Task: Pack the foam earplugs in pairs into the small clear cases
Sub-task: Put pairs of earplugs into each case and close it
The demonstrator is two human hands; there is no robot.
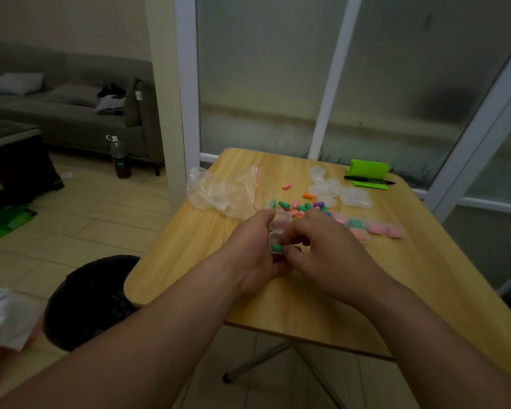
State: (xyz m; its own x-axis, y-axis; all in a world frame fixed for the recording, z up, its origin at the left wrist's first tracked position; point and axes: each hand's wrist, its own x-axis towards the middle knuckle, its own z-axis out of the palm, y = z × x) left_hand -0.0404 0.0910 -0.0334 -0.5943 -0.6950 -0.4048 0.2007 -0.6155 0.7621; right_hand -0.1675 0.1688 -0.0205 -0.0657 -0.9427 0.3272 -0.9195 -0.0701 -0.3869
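Observation:
My left hand (pixel 255 249) grips a small clear hinged case (pixel 279 230) with its lid flipped up. A green earplug (pixel 277 247) lies in the case's lower half. My right hand (pixel 322 246) has its fingertips pinched at the case's open half, right beside that earplug; whether they hold another earplug is hidden. Loose earplugs (pixel 300 205) in green, pink, orange and purple lie scattered just beyond my hands. Empty clear cases (pixel 337 191) are heaped behind them. Filled, closed cases (pixel 369 228) sit in a row to the right.
A crumpled clear zip bag (pixel 222 188) lies at the wooden table's (pixel 278 296) far left. A green notepad (pixel 369 174) and a black marker (pixel 369 180) rest at the far right. A black-lined bin (pixel 92 299) stands on the floor left of the table.

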